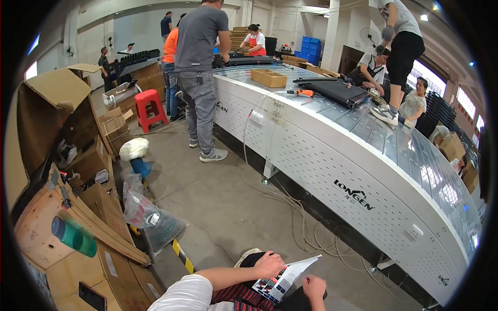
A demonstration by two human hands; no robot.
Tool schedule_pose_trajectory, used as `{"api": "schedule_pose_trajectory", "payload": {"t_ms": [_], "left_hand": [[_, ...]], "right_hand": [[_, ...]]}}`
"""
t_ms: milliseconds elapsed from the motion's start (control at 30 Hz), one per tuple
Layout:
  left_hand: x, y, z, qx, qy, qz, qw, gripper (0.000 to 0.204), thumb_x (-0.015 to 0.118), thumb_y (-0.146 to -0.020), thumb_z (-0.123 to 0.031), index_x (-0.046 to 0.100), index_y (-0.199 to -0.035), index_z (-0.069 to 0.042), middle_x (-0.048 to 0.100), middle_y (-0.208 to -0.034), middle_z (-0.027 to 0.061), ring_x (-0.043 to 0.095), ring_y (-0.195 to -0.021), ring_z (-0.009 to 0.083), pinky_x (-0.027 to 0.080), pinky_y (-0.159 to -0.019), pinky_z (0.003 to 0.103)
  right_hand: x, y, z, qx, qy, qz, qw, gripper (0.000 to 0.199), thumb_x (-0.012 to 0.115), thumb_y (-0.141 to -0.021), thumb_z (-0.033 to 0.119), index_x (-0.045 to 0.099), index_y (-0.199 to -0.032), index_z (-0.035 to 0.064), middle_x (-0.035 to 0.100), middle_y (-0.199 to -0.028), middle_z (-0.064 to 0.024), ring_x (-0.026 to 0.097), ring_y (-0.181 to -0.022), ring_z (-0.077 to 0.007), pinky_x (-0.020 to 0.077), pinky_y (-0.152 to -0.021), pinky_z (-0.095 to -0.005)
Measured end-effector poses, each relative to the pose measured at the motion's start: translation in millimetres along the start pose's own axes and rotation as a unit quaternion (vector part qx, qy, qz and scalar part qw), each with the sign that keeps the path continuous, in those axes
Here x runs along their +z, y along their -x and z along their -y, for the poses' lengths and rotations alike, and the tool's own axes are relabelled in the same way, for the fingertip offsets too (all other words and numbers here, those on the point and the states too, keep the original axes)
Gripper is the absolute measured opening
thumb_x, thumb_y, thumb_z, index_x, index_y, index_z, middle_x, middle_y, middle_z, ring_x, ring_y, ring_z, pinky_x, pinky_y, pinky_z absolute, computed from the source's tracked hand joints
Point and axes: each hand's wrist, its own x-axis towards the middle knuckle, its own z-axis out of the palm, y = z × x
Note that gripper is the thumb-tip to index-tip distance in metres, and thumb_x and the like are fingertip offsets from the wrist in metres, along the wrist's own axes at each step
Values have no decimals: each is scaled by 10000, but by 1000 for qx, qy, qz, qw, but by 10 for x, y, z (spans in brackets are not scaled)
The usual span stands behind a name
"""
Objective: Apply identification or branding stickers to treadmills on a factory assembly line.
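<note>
A folded paper leaflet [284, 279], white with small coloured pictures printed on it, is held low in the view, over the person's lap and above the grey floor [228, 207]. It is gripped at its left edge by the left hand [268, 265], whose fingers are curled over the top of the sheet, and it is pinched at its lower right corner by the right hand [314, 286], with the fingers closed on the paper. Its far corner points up and to the right and is not supported.

The leaflet is judged to be very light and thin. It will bend and sag where it is not held, and it may be creased or torn if it is squeezed hard. The surface looks glossy, so a small slip between the fingers is possible. It is best taken at two opposite edges, as is seen now, with a gentle pinch near the fold, where the paper is stiffer.

To the right a long white machine [363, 171] with a perforated side is standing, and loose cables [306, 228] are lying on the floor beside it. To the left, cardboard boxes [78, 155] and a green bottle [74, 237] are seen. Other people are working farther away.
</note>
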Motion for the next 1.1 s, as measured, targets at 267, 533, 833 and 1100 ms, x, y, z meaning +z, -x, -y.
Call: {"api": "schedule_pose_trajectory", "payload": {"t_ms": [267, 533, 833, 1100], "left_hand": [[141, -95, -217, 13, 1, 19, 1000, 141, 522, -706, -161, 620, -757, -72, 623, -832, 72, 548, -920, 210, 341, -888, 433], [74, -11, -70, 3, 15, 1, 1000, 141, 518, -709, -155, 620, -766, -76, 617, -845, 68, 535, -941, 203, 325, -900, 431], [102, -75, -101, 3, 7, 7, 1000, 141, 513, -711, -162, 620, -747, -77, 616, -811, 70, 542, -914, 205, 323, -890, 421], [159, -47, -148, 17, 21, -8, 1000, 137, 517, -695, -159, 619, -736, -76, 619, -778, 71, 553, -892, 206, 327, -874, 416]], "right_hand": [[200, -83, 136, -33, 59, 39, 997, 226, 542, -728, 324, 650, -711, 127, 620, -673, -112, 597, -655, -295, 443, -669, -412], [87, -10, 35, -20, 41, 25, 999, 225, 528, -731, 311, 651, -722, 122, 622, -687, -118, 603, -677, -292, 441, -679, -409], [105, -56, 84, -20, 49, 18, 998, 229, 540, -734, 319, 655, -705, 122, 614, -650, -114, 598, -632, -301, 454, -647, -411], [194, -83, 179, -21, 97, 93, 991, 257, 517, -747, 355, 660, -763, 143, 630, -720, -108, 606, -710, -280, 445, -702, -410]]}}
